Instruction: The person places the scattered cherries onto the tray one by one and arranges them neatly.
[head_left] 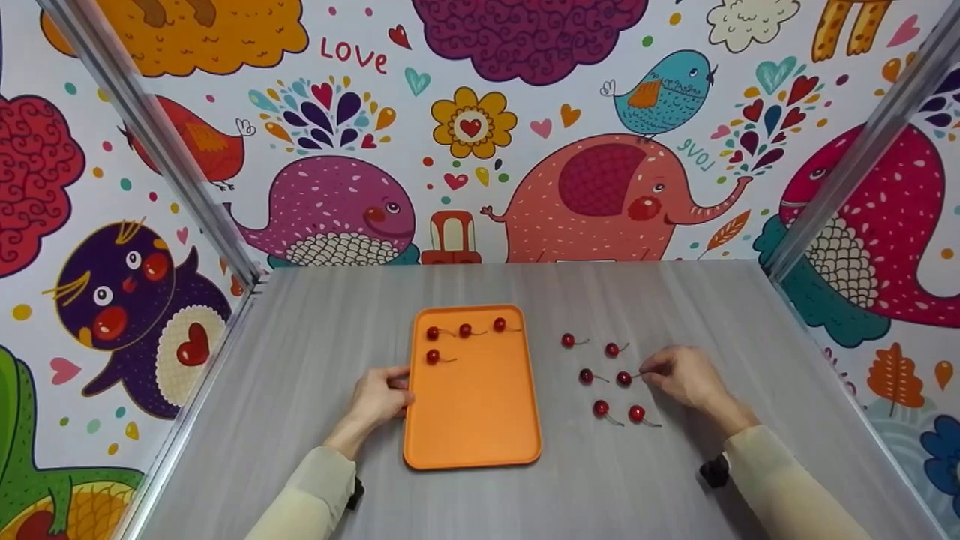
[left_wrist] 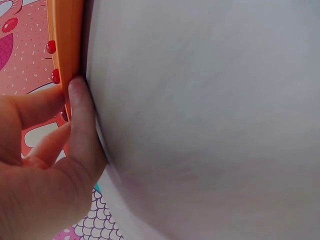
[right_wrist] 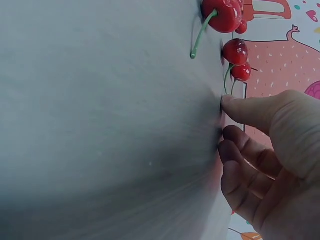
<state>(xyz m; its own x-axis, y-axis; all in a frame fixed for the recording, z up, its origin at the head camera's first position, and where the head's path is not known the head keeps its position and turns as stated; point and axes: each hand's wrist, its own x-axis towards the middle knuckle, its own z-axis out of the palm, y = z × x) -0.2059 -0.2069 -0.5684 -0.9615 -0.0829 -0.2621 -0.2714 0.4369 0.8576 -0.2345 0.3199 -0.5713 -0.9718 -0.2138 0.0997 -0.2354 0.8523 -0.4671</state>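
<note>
So the rectangular orange tray (head_left: 474, 412) is pinched by the left hand (head_left: 377, 394), presumably for steadiness; on the grey counter (head_left: 315, 330), a round red cherry (head_left: 624, 379) is pinched stemwise by the right hand (head_left: 686, 376), probably handier.

I see a grey table (head_left: 330, 322) carrying an orange tray (head_left: 472, 416). Six stemmed cherries (head_left: 601, 409) rest on the table, right of the tray.

From above, the head view faces forward and down; close-up wrist views share its cherries (head_left: 636, 413).
</note>
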